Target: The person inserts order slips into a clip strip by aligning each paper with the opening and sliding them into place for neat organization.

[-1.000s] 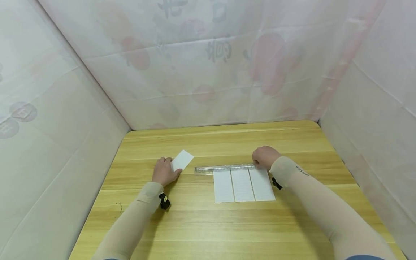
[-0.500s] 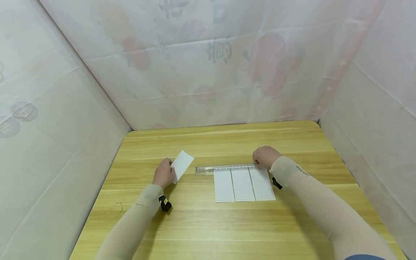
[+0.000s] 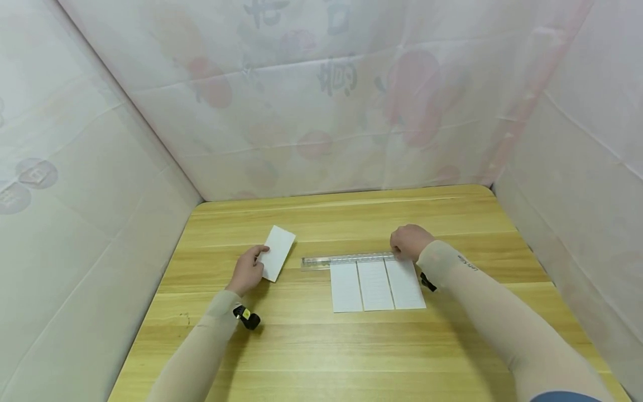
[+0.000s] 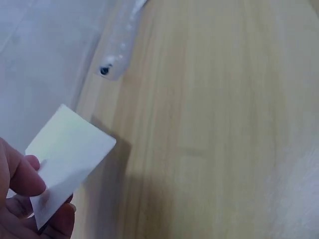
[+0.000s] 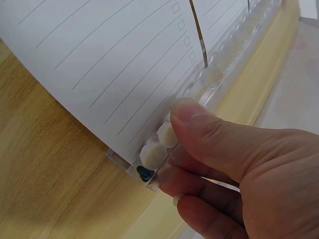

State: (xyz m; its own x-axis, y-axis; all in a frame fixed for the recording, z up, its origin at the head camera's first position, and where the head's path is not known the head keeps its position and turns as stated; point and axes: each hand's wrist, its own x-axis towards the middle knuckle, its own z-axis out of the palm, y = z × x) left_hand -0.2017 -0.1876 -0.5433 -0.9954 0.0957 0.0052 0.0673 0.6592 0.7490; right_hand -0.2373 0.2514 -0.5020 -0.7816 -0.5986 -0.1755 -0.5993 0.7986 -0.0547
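Note:
My left hand [image 3: 247,271] pinches a small white sheet of paper [image 3: 276,254], thumb on one face and fingers behind it. In the left wrist view the paper [image 4: 70,149] slants up over the table. My right hand [image 3: 411,242] grips the right end of a long clear plastic strip [image 3: 321,262], thumb on top and fingers underneath. The right wrist view shows round whitish discs along this strip [image 5: 214,77] and a dark green piece [image 5: 144,174] at its end. Three narrow white sheets [image 3: 377,286] lie side by side, top edges at the strip; one lined sheet [image 5: 99,59] has small checkboxes.
Everything is on a wood-grain table [image 3: 321,346] with rounded far corners. Pale printed cloth walls [image 3: 316,111] enclose it at the back and both sides. A black wrist camera [image 3: 246,317] hangs at the left sleeve.
My left hand has lifted its paper and turned it more upright, shifting it slightly left and away. The right hand, strip and three sheets have stayed put.

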